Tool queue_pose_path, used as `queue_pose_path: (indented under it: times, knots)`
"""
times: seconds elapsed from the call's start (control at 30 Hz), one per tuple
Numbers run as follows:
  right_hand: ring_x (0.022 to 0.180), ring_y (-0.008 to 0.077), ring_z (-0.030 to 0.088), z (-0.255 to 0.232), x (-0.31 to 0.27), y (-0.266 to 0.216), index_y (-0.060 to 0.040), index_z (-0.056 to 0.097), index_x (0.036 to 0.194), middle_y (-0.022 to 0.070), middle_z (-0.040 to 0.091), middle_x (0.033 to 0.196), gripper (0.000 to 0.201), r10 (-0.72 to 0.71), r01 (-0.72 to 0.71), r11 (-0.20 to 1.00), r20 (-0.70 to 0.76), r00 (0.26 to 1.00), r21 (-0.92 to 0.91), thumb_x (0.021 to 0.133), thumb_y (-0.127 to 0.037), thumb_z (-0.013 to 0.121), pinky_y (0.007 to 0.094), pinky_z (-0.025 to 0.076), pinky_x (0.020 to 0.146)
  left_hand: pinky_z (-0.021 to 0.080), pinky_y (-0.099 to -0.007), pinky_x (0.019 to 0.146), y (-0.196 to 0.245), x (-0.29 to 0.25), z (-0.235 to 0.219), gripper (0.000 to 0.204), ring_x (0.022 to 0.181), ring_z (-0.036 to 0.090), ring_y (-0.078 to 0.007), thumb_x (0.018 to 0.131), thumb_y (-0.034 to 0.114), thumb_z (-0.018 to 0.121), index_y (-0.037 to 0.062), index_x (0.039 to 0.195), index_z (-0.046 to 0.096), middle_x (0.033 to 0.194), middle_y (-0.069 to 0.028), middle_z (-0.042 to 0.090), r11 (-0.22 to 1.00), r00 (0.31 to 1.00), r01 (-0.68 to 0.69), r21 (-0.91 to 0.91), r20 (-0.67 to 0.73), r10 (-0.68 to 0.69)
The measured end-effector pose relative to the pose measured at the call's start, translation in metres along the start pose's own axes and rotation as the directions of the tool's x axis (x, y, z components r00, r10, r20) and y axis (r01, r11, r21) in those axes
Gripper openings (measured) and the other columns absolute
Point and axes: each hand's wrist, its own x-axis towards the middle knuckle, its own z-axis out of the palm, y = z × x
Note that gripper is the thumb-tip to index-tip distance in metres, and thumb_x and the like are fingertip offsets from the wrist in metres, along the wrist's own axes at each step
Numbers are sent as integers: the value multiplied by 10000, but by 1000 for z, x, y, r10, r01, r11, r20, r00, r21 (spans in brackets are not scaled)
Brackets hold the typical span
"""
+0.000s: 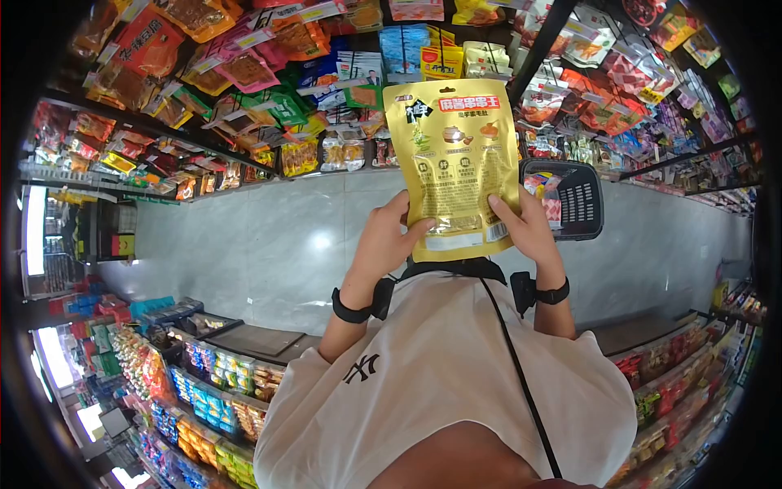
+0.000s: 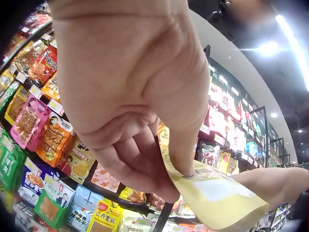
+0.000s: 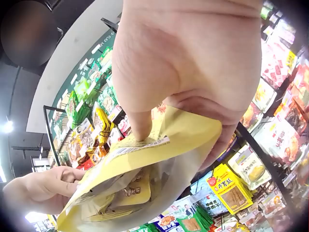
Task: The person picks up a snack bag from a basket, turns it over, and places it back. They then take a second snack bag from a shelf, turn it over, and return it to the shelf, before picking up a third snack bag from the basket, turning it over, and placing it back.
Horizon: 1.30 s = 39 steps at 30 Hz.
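Note:
A gold snack pouch (image 1: 456, 183) with printed text, small food pictures and a barcode is held upright in front of the chest, the printed panel toward the head camera. My left hand (image 1: 384, 236) grips its lower left edge, thumb on the printed panel and fingers behind. On the lower right edge, my right hand (image 1: 531, 230) pinches it the same way, thumb near the barcode. From the right wrist, the pouch (image 3: 193, 130) shows a clear side with small packets inside. The left wrist view shows the left thumb pressing the pouch (image 2: 224, 200) beside a white label patch.
A dark shopping basket (image 1: 597, 204) with some packages in it stands on the grey tiled floor (image 1: 285, 236), right of the pouch. Racks of hanging snack bags (image 1: 244, 69) run along the far side. Low shelves of packaged goods (image 1: 204, 391) lie behind the person.

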Motion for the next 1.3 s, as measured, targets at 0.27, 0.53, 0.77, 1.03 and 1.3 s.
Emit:
queue_pose_path:
  times: [0.27,0.53,0.77,1.03,1.3]
  knots:
    - [937,129,704,-74,-57,23,43,627,1287,130,774,1054,376,-20,21,1000,-66,998,20,1041,-238,675,320,555,844,580,-361,775,36,-8,84,374,828,756,-289,907,123,781,-26,1212,626,992,-185,771,1000,999,-11,25,49,9]
    - [933,133,712,-152,-139,80,47,634,1277,131,778,1052,361,27,-9,995,-184,983,98,1031,-213,681,321,559,837,589,-355,786,60,-28,195,432,863,764,-282,890,108,802,-22,1255,610,1009,-176,773,998,982,-63,11,181,60]
    - [954,132,717,-178,-195,100,51,631,1288,129,783,1075,373,104,-43,974,-269,957,225,1027,-209,688,316,561,838,591,-372,840,78,-48,250,592,969,764,-293,827,59,842,-10,1346,565,1099,-182,763,998,964,-32,46,266,19]
    - [937,156,739,-181,-221,101,42,638,1277,154,785,1051,362,111,-56,980,-289,951,193,1027,-216,683,320,568,819,584,-391,855,88,-63,259,568,967,758,-330,839,62,837,-16,1331,565,1084,-205,756,991,957,-81,108,285,47]
    - [915,164,748,-156,-215,89,43,639,1260,153,788,1020,351,85,-63,991,-198,977,114,1032,-221,674,324,568,799,564,-416,798,81,-95,235,448,900,731,-389,904,147,792,-21,1268,592,1028,-228,739,989,989,-28,142,151,7]
